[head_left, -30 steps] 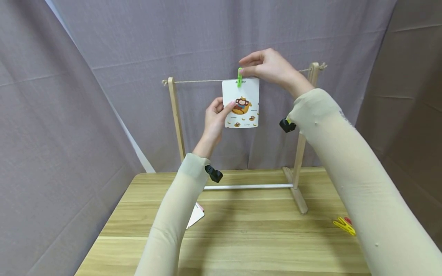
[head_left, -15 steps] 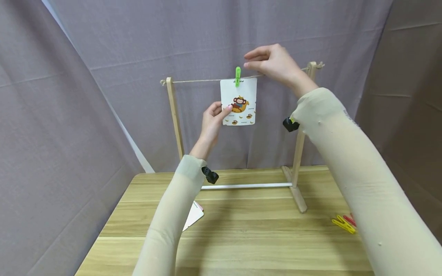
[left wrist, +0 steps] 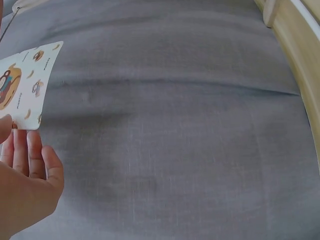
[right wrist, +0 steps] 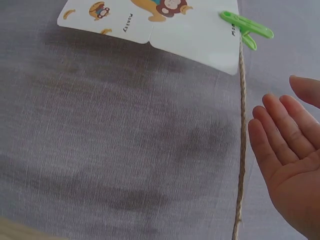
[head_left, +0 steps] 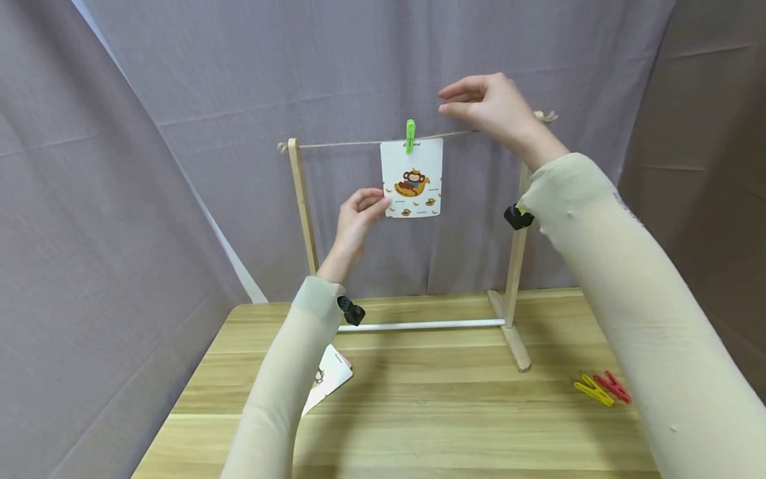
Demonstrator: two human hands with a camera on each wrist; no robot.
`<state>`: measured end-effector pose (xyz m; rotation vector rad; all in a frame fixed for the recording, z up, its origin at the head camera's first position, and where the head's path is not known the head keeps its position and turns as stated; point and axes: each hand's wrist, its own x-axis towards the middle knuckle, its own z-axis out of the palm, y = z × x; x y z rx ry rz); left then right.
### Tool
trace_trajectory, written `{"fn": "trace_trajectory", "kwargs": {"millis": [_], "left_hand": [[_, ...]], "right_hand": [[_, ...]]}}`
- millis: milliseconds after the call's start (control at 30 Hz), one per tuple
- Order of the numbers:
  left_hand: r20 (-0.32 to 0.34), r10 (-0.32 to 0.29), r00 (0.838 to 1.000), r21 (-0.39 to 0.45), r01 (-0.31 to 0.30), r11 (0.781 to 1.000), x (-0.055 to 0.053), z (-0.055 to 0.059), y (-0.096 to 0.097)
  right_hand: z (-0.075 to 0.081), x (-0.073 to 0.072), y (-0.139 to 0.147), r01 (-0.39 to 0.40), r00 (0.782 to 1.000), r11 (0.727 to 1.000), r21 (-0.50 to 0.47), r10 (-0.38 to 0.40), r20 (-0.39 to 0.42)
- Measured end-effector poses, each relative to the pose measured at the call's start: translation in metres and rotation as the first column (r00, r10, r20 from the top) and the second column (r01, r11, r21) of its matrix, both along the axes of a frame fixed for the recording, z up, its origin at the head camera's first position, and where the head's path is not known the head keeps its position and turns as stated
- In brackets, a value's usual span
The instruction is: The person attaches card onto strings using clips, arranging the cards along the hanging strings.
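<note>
A white card (head_left: 419, 163) printed with a monkey and bananas hangs from the twine line (head_left: 341, 144). Near the middle of its top edge, a green clothespin (head_left: 410, 136) clips it to the twine. My left hand (head_left: 354, 216) is at the card's lower left edge, thumb overlapping the front, other fingertips partly behind; its fingers look loose in the left wrist view. Right of the clothespin and above the twine is my right hand (head_left: 493, 106), holding nothing. In the right wrist view its fingers (right wrist: 280, 125) extend beside the twine, apart from card and clothespin.
The twine runs between the wooden posts (head_left: 304, 206) of a stand with a white crossbar (head_left: 425, 325). More cards (head_left: 329, 376) lie on the wooden table (head_left: 419, 426), partly behind the left sleeve. A yellow clothespin (head_left: 594, 390) and a red clothespin (head_left: 613, 387) lie at right.
My right hand has let go of the green clothespin and moved right. My left hand has slid left and down, from the card's picture to its edge. The card stays hanging.
</note>
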<state>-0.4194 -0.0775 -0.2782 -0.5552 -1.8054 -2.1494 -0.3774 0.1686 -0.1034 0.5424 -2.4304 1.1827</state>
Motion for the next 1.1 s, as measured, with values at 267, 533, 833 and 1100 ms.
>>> {"fn": "trace_trajectory", "kwargs": {"millis": [267, 533, 833, 1100], "left_hand": [[-0.008, 0.006, 1.0, -0.033, -0.006, 0.999, 0.001, -0.001, -0.013], [-0.003, 0.022, 1.0, -0.098, -0.022, 0.995, 0.004, 0.003, -0.023], [-0.002, 0.021, 1.0, -0.222, -0.021, 0.975, 0.015, 0.006, -0.044], [0.001, 0.024, 1.0, -0.284, -0.023, 0.959, 0.026, 0.006, -0.072]], "right_hand": [[0.001, 0.003, 0.019, 0.023, 1.0, 1.0, -0.01, -0.023, 0.0], [0.002, 0.01, 0.041, 0.047, 0.998, 0.998, -0.034, -0.048, -0.033], [-0.003, 0.023, 0.065, 0.06, 0.995, 0.995, -0.076, -0.066, -0.074], [-0.008, 0.033, 0.093, 0.086, 0.99, 0.988, -0.125, -0.099, -0.101]]}}
